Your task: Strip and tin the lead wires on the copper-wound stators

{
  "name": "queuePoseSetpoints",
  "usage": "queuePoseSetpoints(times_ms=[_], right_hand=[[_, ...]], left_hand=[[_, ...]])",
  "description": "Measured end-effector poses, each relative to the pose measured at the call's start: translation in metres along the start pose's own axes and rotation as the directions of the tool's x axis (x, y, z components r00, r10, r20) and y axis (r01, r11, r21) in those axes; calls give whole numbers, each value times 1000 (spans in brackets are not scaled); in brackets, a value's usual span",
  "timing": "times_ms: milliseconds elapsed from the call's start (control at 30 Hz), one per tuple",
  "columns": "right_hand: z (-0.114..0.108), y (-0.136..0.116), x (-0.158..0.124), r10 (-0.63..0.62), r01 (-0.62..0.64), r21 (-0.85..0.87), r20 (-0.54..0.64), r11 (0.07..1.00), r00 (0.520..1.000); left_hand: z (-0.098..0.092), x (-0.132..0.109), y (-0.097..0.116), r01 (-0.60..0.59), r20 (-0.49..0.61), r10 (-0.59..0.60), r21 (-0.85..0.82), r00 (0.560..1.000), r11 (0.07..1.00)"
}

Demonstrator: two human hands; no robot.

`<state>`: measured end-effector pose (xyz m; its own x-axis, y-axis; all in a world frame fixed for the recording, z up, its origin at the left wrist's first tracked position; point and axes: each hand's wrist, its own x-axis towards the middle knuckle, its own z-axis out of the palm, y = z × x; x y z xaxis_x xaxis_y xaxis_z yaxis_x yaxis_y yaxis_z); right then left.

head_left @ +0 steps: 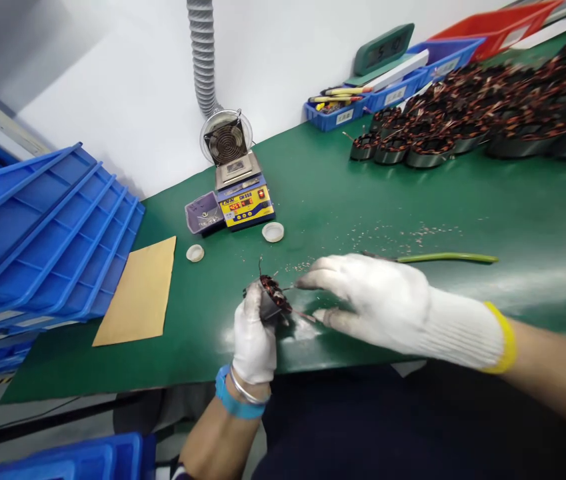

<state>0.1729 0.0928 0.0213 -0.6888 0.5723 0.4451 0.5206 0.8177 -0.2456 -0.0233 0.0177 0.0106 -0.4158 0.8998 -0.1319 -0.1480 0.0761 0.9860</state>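
Note:
My left hand (253, 337), in a white glove, is closed around a motor stator (273, 301) with a dark ring and copper windings. The stator is tilted, and thin wire leads stick out from it. To its right, my gloved right hand (377, 300) has thumb and forefinger apart, with fingertips near the wire ends. Nothing shows between those fingers. A tool with a green handle (447, 257) lies on the bench just behind my right hand, which hides part of it.
Many stators (430, 152) crowd the right rear of the green bench (323, 180). A solder pot (247, 203) stands at the back beside a purple tray (203, 215). Small white caps (273, 232), wire scraps and cardboard (137, 293) lie around. Blue crates (53, 233) are stacked left.

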Motion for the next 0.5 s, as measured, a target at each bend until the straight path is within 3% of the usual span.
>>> queuePoseSetpoints(times_ms=[67,200,500], right_hand=[[15,-7,-10,31,-30,16,-68,999,997],[32,-14,-17,38,-27,66,-186,997,982],[20,-22,-12,11,1,65,-187,998,982]], left_hand=[[1,1,1,-95,-4,95,20,995,995],[1,0,3,-143,-8,143,14,990,990],[-1,-1,-9,-86,-33,85,-37,996,996]])
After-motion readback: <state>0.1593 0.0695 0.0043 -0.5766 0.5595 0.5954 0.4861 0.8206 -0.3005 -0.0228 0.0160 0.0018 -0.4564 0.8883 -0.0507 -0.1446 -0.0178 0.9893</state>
